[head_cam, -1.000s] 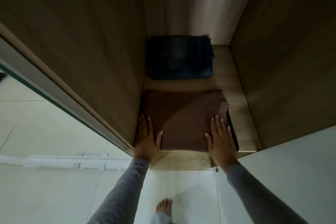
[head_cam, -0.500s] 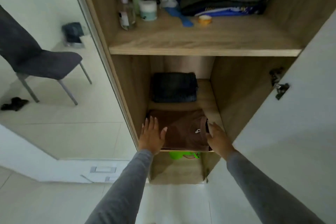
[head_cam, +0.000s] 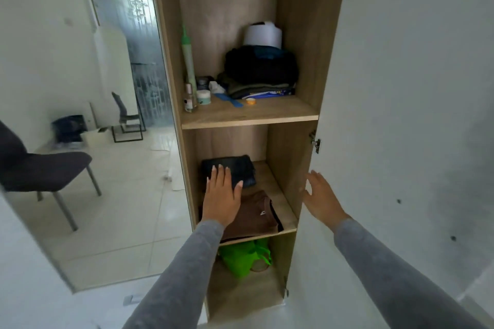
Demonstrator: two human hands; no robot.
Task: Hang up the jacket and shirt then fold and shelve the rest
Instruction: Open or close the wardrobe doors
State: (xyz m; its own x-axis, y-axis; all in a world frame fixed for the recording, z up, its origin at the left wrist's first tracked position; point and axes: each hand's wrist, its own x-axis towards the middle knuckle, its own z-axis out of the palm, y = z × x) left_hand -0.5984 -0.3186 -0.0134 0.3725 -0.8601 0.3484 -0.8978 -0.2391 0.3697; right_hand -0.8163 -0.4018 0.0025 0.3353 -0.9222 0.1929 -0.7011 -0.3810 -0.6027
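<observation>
A folded brown garment (head_cam: 254, 218) lies at the front of the wardrobe's lower shelf (head_cam: 287, 212), on top of a dark item. Behind it lies a folded pair of dark blue jeans (head_cam: 240, 169). My left hand (head_cam: 222, 195) hovers in front of the shelf with straight fingers, holding nothing. My right hand (head_cam: 320, 197), fingers spread, is at the edge of the open white wardrobe door (head_cam: 401, 115); whether it touches the door is unclear.
The upper shelf (head_cam: 248, 115) holds folded clothes, a white roll, bottles and jars. A green bag (head_cam: 244, 256) sits in the bottom compartment. A dark chair (head_cam: 45, 168) stands at the left on the tiled floor beside a mirror panel.
Both hands have lifted off the brown garment. My view has pulled back and up from the shelf. My right hand has moved right to the door's edge.
</observation>
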